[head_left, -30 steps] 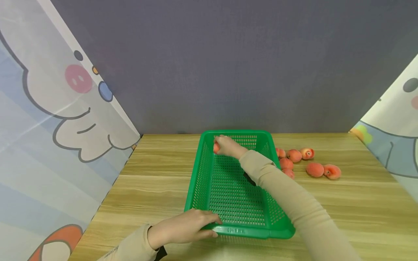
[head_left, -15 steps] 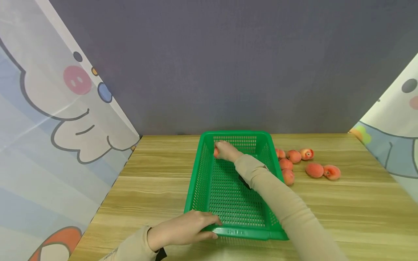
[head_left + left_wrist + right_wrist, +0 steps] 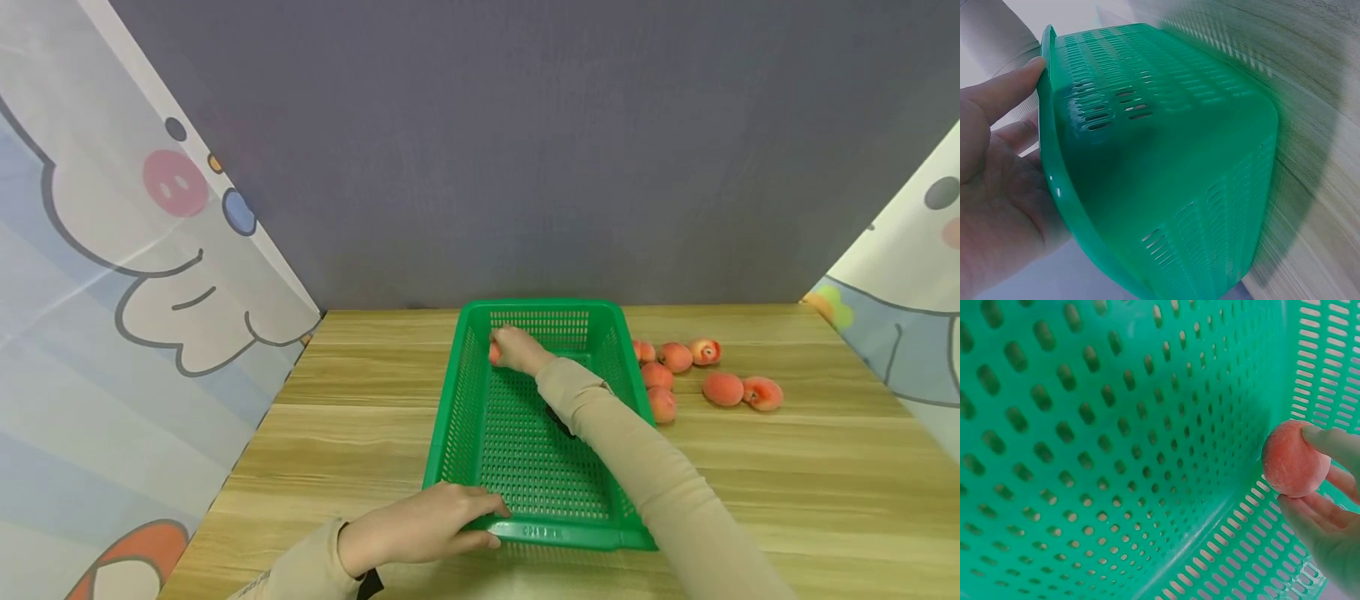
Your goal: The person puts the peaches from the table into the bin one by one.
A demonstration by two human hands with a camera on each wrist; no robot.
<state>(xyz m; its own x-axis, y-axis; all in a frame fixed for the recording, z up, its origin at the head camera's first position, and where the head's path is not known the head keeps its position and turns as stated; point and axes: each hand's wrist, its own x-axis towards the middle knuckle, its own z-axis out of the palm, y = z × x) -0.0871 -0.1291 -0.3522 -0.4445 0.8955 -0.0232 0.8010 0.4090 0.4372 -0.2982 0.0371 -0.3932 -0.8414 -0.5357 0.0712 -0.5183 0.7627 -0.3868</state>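
Note:
A green plastic basket (image 3: 558,533) with slotted walls stands on the table. My left hand (image 3: 427,521) grips its near rim at the left corner, fingers over the edge and thumb outside. Deep in the far left corner, my right hand (image 3: 519,348) holds a peach (image 3: 1295,459). The right wrist view shows fingertips and thumb pinching that reddish, fuzzy fruit close to the basket's wall and slotted floor. Part of the basket's right side lies hidden under my right sleeve (image 3: 637,458).
Several peaches (image 3: 675,357) lie on the wooden table (image 3: 825,483) just right of the basket. Two more, a peach (image 3: 723,389) and a dented peach (image 3: 763,393), lie farther right. A grey wall (image 3: 480,167) rises behind the table, with cartoon-printed sheets (image 3: 97,292) at the sides.
My right hand has moved slightly down into the far left corner with the peach, and its forearm has shifted left. The left hand keeps its place on the rim.

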